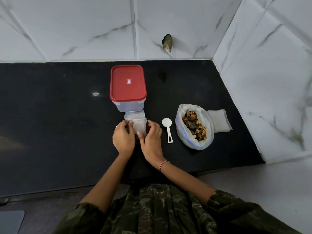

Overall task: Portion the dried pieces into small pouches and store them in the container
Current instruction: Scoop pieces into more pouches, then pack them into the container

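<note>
I see a black counter (pixel 50 115) in a white marbled-tile corner, the bag (pixel 194 130) of dried pieces at right. The left hand (pixel 123 139) and right hand (pixel 152 141) both grip a pouch (pixel 139 126) just before the lidded container (pixel 128 85); they hide its lower end, contents unclear.

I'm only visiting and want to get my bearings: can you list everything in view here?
container: one, clear, back of the counter
lid: one, red, closed on the container
pouches: small stack, see-through, in front of the container
pouch: one, see-through, held between both grips
scoop: one, white, right of the held pouch
bag: one, clear plastic, open, right of the scoop
dried pieces: many, brown and orange, in the bag
spare pouches: flat stack, whitish, right of the bag
counter: one, black
wall: white marbled tiles, behind and right
left grip: one bare hand, holding the pouch's left edge
right grip: one bare hand, holding its right edge
</note>
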A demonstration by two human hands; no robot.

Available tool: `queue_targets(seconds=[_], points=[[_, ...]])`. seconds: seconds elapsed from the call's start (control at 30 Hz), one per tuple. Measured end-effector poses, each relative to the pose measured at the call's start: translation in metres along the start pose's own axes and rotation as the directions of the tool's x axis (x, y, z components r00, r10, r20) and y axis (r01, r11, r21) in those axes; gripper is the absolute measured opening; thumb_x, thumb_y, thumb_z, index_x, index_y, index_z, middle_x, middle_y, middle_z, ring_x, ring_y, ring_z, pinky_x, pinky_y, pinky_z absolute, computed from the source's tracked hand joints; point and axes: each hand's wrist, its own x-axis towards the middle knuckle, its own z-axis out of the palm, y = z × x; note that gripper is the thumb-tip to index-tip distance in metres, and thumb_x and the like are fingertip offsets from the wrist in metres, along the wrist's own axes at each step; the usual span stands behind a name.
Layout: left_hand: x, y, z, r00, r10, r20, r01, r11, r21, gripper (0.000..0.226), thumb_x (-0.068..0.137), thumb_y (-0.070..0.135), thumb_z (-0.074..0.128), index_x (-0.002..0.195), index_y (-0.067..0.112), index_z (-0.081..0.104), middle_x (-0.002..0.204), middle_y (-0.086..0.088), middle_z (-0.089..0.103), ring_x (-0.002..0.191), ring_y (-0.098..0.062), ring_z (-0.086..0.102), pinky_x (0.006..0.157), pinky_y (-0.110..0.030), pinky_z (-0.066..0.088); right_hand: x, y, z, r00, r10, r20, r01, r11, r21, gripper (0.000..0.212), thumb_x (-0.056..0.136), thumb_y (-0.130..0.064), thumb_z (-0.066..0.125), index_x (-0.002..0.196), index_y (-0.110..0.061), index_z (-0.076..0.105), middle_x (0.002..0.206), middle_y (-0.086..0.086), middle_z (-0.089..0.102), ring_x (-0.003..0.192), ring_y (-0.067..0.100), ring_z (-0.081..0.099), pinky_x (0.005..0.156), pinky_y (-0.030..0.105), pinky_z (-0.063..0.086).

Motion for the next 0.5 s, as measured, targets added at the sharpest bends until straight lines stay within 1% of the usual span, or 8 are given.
queue_targets(seconds=[0.07,0.1,0.17,0.27,0.33,0.37,0.43,0.5], points=[[0.002,-0.002,0.000,1.000,0.008,0.002,-0.008,1.000,-0.007,0.025,0.100,0.028,0.047,0.096,0.010,0.064,0.084,0.000,0.060,0.078,-0.017,0.057,0.063,-0.032,0.043,-0.004,0.005,-0.001,0.984,-0.177,-0.006,0.174,0.971,-0.163,0.052,0.093,-0.035,0.038,0.136,-0.005,0.035,0.140,0.012,0.036,0.129,0.023,0.034,0.104,0.030,0.033],[0.002,-0.003,0.000,1.000,0.018,0.004,-0.018,1.000,-0.008,0.025,0.100,0.027,0.047,0.097,0.010,0.064,0.086,-0.002,0.062,0.080,-0.018,0.058,0.063,-0.031,0.043,-0.005,0.007,-0.001,0.968,-0.250,0.030,0.251,0.944,-0.217,0.051,0.093,-0.031,0.036,0.138,-0.005,0.034,0.143,0.012,0.035,0.132,0.024,0.032,0.107,0.032,0.031],[0.003,-0.004,0.001,0.999,0.032,0.019,-0.032,0.999,-0.010,0.023,0.099,0.026,0.048,0.103,0.010,0.064,0.093,-0.004,0.063,0.089,-0.021,0.060,0.065,-0.030,0.043,-0.005,0.013,0.002,0.935,-0.328,0.132,0.352,0.895,-0.274,0.052,0.094,-0.022,0.036,0.143,-0.006,0.030,0.149,0.012,0.031,0.140,0.023,0.025,0.112,0.033,0.025],[0.003,-0.007,-0.003,0.997,0.069,0.043,-0.069,0.997,0.018,0.031,0.096,0.026,0.052,0.124,0.014,0.058,0.115,-0.003,0.058,0.109,-0.019,0.052,0.072,-0.027,0.042,-0.003,0.019,0.006,0.906,-0.310,0.287,0.395,0.862,-0.316,0.055,0.098,-0.016,0.037,0.149,-0.007,0.018,0.158,0.008,0.012,0.146,0.017,0.003,0.119,0.034,0.009],[0.000,-0.011,-0.007,0.986,0.154,0.056,-0.156,0.987,0.033,0.040,0.095,0.023,0.053,0.132,0.011,0.051,0.130,-0.005,0.052,0.119,-0.020,0.045,0.080,-0.029,0.045,0.001,0.021,0.005,0.897,-0.288,0.335,0.397,0.858,-0.327,0.055,0.099,-0.018,0.032,0.149,-0.007,0.012,0.158,0.009,0.004,0.146,0.015,-0.004,0.119,0.033,0.003],[-0.003,-0.013,-0.009,0.974,0.214,0.071,-0.217,0.975,0.044,0.041,0.095,0.019,0.052,0.135,0.009,0.049,0.136,-0.006,0.049,0.125,-0.020,0.043,0.088,-0.031,0.046,0.002,0.021,0.004,0.893,-0.283,0.351,0.402,0.852,-0.336,0.055,0.099,-0.020,0.027,0.149,-0.006,0.011,0.158,0.009,0.002,0.145,0.015,-0.005,0.119,0.032,0.000],[-0.009,-0.021,-0.008,0.935,0.321,0.150,-0.336,0.937,0.090,0.044,0.096,0.012,0.049,0.139,0.006,0.045,0.147,-0.008,0.041,0.137,-0.020,0.036,0.106,-0.035,0.038,0.004,0.020,0.003,0.886,-0.271,0.376,0.407,0.843,-0.352,0.056,0.098,-0.022,0.022,0.149,-0.006,0.008,0.158,0.009,-0.001,0.145,0.016,-0.006,0.118,0.030,-0.003],[-0.013,-0.030,-0.005,0.896,0.357,0.264,-0.401,0.906,0.137,0.046,0.100,0.014,0.038,0.145,0.006,0.038,0.155,-0.008,0.030,0.145,-0.016,0.022,0.117,-0.039,0.024,0.005,0.020,0.005,0.889,-0.261,0.376,0.403,0.837,-0.370,0.055,0.099,-0.023,0.022,0.149,-0.007,0.006,0.158,0.009,-0.002,0.145,0.016,-0.006,0.119,0.031,-0.001]])
